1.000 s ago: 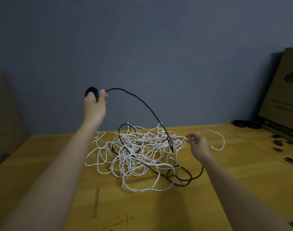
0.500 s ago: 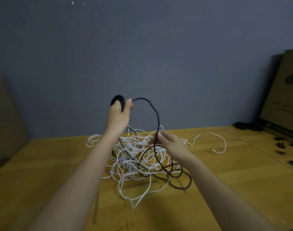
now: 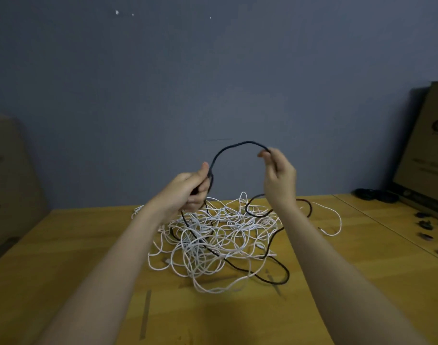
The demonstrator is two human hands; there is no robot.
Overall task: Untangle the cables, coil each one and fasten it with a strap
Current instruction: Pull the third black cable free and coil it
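Left hand: grip closed around a black cable, fingers curled over a gathered part of it, thumb up along the strand. Right hand: grip a pinch, fingertips and thumb holding the same cable at a point further along. Both hands are raised above the tabletop, level with each other and apart. Between the 2 grips the black cable rises in an arch in front of the wall.

From the left hand the black cable drops into a tangle of white cable, which lies on the tabletop near its far edge, below and between the hands. The black cable threads through the white loops, comes out on the near right side in a wide loop flat on the tabletop, and shows again as a small loop behind the right wrist. 1 loose white strand curves out of the tangle toward the right edge.

At the far right corner a cardboard box leans upright; small dark items, too blurred to tell what they are, lie scattered before it near the right edge. A brown object stands past the left edge.
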